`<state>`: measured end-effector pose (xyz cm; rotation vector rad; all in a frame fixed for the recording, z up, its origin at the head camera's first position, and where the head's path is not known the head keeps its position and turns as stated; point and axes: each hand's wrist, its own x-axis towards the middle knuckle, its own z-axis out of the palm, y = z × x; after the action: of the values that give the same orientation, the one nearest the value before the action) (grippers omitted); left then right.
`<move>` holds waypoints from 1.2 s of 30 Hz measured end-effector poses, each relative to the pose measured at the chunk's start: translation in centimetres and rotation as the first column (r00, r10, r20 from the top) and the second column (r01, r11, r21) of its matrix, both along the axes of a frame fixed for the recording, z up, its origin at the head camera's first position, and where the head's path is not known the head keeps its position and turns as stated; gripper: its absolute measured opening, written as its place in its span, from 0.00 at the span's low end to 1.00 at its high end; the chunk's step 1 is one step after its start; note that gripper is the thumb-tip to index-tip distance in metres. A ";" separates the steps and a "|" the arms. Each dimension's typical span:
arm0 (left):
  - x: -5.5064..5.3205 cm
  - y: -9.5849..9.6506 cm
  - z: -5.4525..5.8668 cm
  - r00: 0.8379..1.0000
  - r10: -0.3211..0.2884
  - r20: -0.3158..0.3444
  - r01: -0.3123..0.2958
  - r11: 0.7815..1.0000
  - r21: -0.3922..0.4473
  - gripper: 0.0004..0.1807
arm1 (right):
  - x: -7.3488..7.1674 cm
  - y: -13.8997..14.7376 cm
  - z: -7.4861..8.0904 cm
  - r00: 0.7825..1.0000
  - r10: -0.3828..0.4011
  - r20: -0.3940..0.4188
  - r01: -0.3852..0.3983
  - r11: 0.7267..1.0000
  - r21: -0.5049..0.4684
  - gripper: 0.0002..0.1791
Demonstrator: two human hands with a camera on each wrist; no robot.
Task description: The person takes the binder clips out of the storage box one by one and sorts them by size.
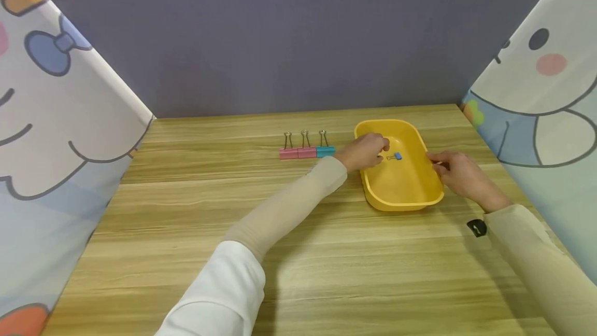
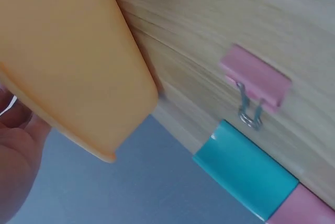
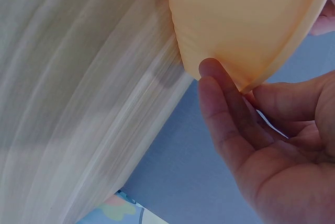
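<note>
Honestly looks like a little closed-in booth more than a proper room: wood-grain worktop [image 1: 186,206], plain greyish-purple partition [image 1: 298,40] across the back, cartoon-print panels [image 1: 70,118] on both sides. The binder clips [image 1: 307,153] are kinda office-y, but can't tell if it's an actual office or somebody's home.

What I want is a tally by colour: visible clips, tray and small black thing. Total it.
Pink clips: 3, counting the small clip in the left wrist view
Teal clip: 1
Blue clip: 1
Yellow tray: 1
Black thing: 1
Total: 7
</note>
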<state>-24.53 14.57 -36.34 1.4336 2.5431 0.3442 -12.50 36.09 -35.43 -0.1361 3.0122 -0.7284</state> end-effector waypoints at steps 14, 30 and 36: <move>-0.7 0.6 -0.5 0.981 0.094 -0.169 -0.105 0.993 -0.060 0.13 | 0.1 -0.1 0.1 1.000 0.000 -0.019 0.000 1.000 -0.008 0.19; -0.2 1.8 -0.5 0.958 0.176 -0.228 -0.221 0.956 -0.191 0.12 | 0.2 0.0 0.0 1.000 0.011 -0.023 -0.011 1.000 0.002 0.19; -0.2 2.2 -0.5 0.954 0.210 -0.215 -0.256 0.943 -0.213 0.13 | 0.2 0.1 -0.1 0.999 0.016 -0.045 -0.016 1.000 0.011 0.19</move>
<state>-24.69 16.74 -36.86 1.1273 2.7991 -0.0691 -12.34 36.17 -35.50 -0.1782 3.0533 -0.7175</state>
